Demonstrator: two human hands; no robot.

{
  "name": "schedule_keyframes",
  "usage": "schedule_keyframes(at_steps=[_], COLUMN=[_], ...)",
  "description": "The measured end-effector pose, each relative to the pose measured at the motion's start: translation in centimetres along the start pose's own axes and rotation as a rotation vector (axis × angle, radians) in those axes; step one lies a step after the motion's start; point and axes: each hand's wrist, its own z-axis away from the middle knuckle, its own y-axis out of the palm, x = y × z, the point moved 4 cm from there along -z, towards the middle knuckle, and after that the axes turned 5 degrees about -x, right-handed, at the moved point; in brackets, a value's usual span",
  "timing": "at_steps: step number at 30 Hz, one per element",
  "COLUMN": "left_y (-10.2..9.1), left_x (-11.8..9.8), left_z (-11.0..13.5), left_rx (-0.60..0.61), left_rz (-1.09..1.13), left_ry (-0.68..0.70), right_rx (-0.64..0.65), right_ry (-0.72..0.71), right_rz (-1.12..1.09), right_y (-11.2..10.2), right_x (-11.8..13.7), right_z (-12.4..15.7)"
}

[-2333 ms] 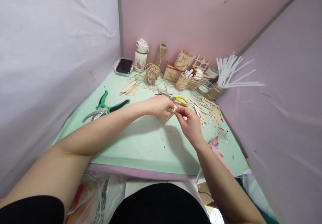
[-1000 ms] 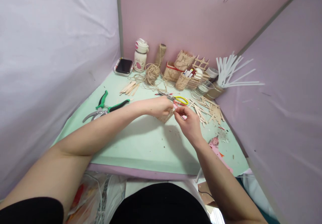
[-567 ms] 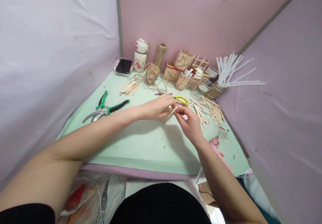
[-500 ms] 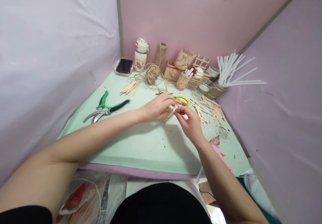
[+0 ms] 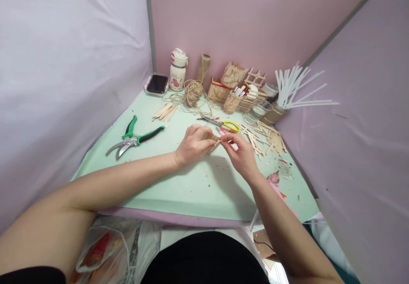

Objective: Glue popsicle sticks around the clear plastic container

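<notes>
The left hand [image 5: 194, 145] is nearly closed, its thumb and fingers holding a small wooden piece [image 5: 213, 146] built of slim sticks, much of it hidden by those fingers. The right hand [image 5: 239, 153], at three o'clock from the left, has its thumb and forefinger pinched together on the piece's two o'clock end, the other fingers curled in. The piece sits between the two hands, above the pale green tabletop [image 5: 179, 192].

Outward from the piece, scissors [image 5: 230, 125] with yellow handles lie near one o'clock, and loose wooden sticks [image 5: 254, 141] spread toward three. A pink object [image 5: 275, 184] lies at four o'clock, partly covered by the right forearm. Pruning shears [image 5: 129, 141] with green and black handles lie gaping at nine. Flat sticks [image 5: 164, 111] are bunched at ten.

Farther off, a ball of twine [image 5: 193, 93] rests between eleven and twelve, with a white bottle [image 5: 177, 72] standing at eleven behind it. A wooden holder [image 5: 230, 104] carries pens at one o'clock, and white strips [image 5: 290, 84] fan from a brown container [image 5: 273, 116] at two.
</notes>
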Motion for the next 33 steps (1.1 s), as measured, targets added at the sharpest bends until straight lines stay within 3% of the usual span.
schedule_keyframes(at_steps=[9,21,29,33], left_y=[0.5,0.6,1.5,0.6], left_x=[-0.4,-0.7,-1.0,-0.8], left_z=[0.1,-0.3,1.5,0.8], left_rx=[0.007,0.034,0.099,0.078], left_rz=[0.013,-0.069,-0.128,-0.032], left_ry=[-0.122,-0.01,0.164,0.109], right_rx=[0.0,-0.001,-0.02,-0.012], right_ry=[0.01,-0.008,0.002,0.005], right_rz=[0.011,0.061,0.064,0.051], right_y=[-0.1,0.1,0.2,0.1], right_x=[0.0,-0.2,-0.3,-0.2], right_z=[-0.1,-0.3,-0.4,-0.4])
